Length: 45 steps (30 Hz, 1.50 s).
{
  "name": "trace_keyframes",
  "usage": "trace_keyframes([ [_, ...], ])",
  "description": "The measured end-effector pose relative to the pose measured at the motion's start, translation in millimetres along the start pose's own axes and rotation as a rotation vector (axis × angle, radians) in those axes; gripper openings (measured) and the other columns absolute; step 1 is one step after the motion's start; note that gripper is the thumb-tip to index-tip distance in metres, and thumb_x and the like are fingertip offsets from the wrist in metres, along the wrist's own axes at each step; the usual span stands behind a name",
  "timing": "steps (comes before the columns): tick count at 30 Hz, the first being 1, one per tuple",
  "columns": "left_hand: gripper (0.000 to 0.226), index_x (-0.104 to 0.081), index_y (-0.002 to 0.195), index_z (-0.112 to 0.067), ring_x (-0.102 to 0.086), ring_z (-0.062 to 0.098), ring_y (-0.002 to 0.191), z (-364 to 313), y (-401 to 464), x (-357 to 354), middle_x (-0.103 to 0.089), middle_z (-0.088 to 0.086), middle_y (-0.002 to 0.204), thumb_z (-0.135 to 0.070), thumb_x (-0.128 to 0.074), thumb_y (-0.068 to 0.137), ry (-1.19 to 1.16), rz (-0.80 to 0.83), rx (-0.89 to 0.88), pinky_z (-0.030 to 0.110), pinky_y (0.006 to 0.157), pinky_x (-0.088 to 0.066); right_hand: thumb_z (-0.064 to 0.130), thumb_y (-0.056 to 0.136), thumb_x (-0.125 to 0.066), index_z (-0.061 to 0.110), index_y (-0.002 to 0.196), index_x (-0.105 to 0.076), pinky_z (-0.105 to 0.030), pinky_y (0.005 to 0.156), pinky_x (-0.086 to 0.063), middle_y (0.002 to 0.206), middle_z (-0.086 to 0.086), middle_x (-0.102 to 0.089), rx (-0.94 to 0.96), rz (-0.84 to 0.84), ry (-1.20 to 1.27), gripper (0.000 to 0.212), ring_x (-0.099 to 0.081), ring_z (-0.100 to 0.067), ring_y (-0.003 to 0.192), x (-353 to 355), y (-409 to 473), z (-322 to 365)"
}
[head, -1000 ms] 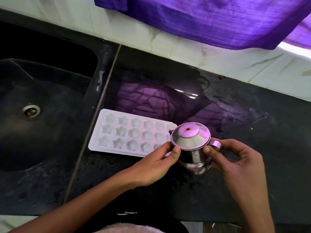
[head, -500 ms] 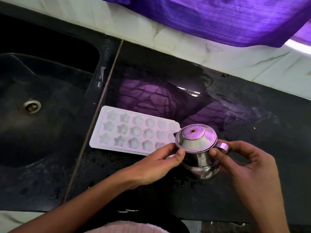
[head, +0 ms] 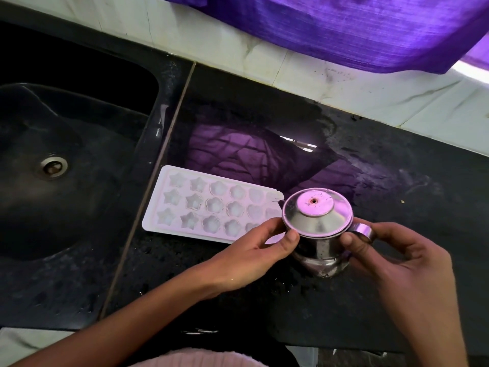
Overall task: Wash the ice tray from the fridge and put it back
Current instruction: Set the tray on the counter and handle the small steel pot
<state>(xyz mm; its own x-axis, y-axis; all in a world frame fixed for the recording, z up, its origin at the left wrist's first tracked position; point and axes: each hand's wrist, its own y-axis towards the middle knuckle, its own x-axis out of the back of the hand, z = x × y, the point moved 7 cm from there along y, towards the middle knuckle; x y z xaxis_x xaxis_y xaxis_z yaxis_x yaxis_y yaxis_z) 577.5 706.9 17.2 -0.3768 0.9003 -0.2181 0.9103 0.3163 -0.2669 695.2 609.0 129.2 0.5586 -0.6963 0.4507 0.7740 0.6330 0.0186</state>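
Steel pot: I am pinching its lid rim with my left hand and gripping its handle with my right hand, likely to open it; ice tray is lying just left.

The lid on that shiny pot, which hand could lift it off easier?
Probably the left hand. Its thumb and fingertips already pinch the rim of the lid. The right hand holds the pot by its handle, so it can keep the pot steady on the counter.

The ice tray lies on the counter, between the sink at left and the steel pot at right.
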Motion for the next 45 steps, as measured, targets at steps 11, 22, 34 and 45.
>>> trace_keyframes([
  [11,0.059,-0.037,0.137,-0.037,-0.045,-0.006,0.124,-3.0,-11.5,-8.2,-0.054,-0.018,0.131,-0.061,-0.045,0.084,0.011,-0.048,-0.047,0.012,0.096,-0.040,0.019,0.059,-0.073,0.018,0.076,-0.074,-0.016,0.063,-0.056,0.080,0.011,-0.075,0.007,0.011,0.076,0.017,-0.070,-0.003,0.071,1.8,-7.2,-1.1],
  [22,0.061,-0.033,0.132,-0.052,-0.035,-0.016,0.127,17.3,-17.5,-18.3,-0.040,-0.032,0.140,-0.076,-0.036,0.076,0.071,-0.005,-0.009,0.031,0.115,-0.028,0.026,0.056,-0.075,0.029,0.070,-0.074,-0.010,0.057,-0.052,0.074,0.012,-0.074,0.013,0.067,-0.045,0.015,-0.069,-0.002,0.060,-2.3,-12.8,-0.2],
  [34,0.041,-0.032,0.126,-0.047,-0.028,-0.026,0.123,11.7,-14.8,-19.6,-0.035,-0.037,0.135,-0.055,-0.036,0.086,0.016,0.064,-0.009,0.001,0.099,-0.025,0.025,0.059,-0.076,0.024,0.074,-0.074,-0.012,0.059,-0.053,0.078,0.014,-0.074,-0.002,0.079,-0.085,0.015,-0.071,-0.003,0.066,-1.9,-11.7,-5.1],
  [45,0.043,-0.028,0.128,-0.047,-0.026,-0.029,0.121,9.4,-14.9,-22.5,-0.033,-0.039,0.134,-0.053,-0.036,0.086,0.024,0.082,-0.007,-0.002,0.097,-0.024,0.031,0.057,-0.075,0.021,0.075,-0.074,-0.019,0.064,-0.057,0.081,0.012,-0.075,-0.002,0.069,-0.106,0.021,-0.072,-0.007,0.068,1.3,-12.8,-4.4],
])
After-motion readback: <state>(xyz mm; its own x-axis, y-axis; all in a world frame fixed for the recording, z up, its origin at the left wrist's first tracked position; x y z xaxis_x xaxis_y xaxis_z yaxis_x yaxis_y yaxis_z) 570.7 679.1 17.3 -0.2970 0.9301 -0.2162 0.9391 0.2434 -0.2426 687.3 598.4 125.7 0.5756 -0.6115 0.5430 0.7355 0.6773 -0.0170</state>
